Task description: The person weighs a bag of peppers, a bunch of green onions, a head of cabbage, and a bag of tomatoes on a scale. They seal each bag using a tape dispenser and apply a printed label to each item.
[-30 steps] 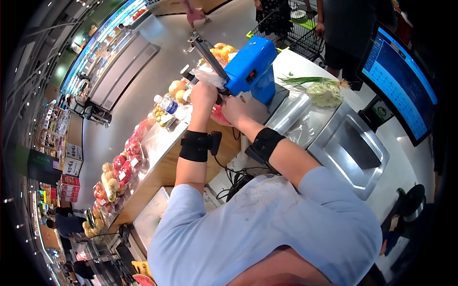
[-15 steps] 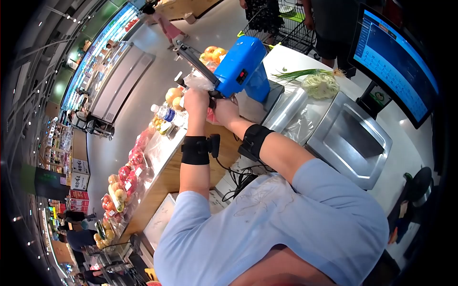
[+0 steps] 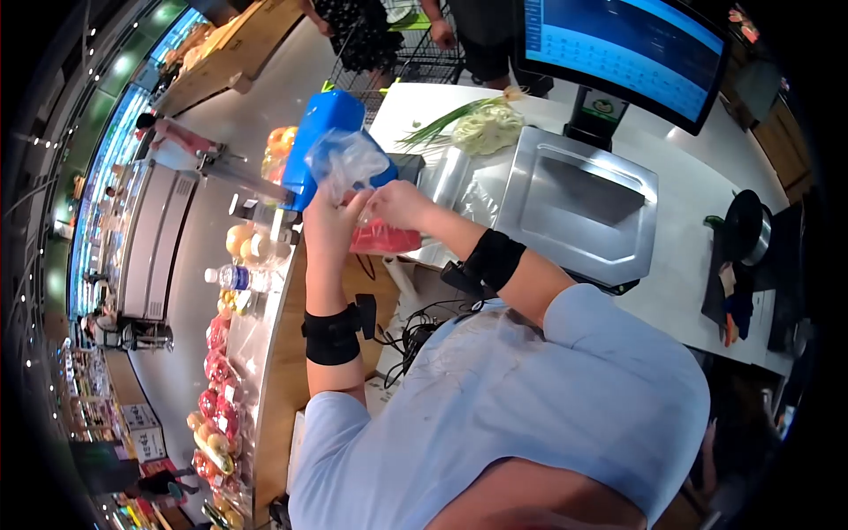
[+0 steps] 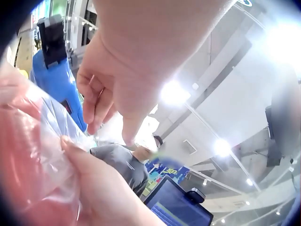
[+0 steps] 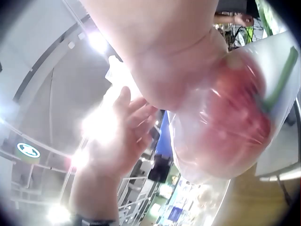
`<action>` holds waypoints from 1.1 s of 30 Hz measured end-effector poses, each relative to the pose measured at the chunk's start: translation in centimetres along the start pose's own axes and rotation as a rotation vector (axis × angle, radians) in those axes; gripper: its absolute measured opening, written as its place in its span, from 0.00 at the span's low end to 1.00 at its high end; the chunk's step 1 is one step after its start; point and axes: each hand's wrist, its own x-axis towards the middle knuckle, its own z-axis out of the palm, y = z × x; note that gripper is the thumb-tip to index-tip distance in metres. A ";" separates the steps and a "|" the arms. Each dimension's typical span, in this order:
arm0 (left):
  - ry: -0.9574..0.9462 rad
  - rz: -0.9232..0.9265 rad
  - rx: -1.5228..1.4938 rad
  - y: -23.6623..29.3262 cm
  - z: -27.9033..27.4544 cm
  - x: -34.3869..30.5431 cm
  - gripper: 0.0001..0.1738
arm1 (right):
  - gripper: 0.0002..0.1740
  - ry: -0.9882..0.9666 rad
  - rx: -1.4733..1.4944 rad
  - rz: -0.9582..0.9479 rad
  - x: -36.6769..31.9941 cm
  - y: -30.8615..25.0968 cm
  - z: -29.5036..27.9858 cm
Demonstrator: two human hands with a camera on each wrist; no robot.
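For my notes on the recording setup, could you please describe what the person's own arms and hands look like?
The pale blue top has short sleeves, left and right. A wide black wrist strap circles each forearm, left and right, bearing a small dark camera module. The left hand and right hand wear no gloves. I see no readable markings.

A clear, shiny bag (image 5: 192, 157) bulges with red produce (image 3: 389, 240) near the blue machine (image 3: 329, 128).
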 end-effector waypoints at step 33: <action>-0.112 0.246 0.059 -8.6 29.7 13.0 0.09 | 0.24 0.630 0.116 0.941 3.0 18.7 -20.8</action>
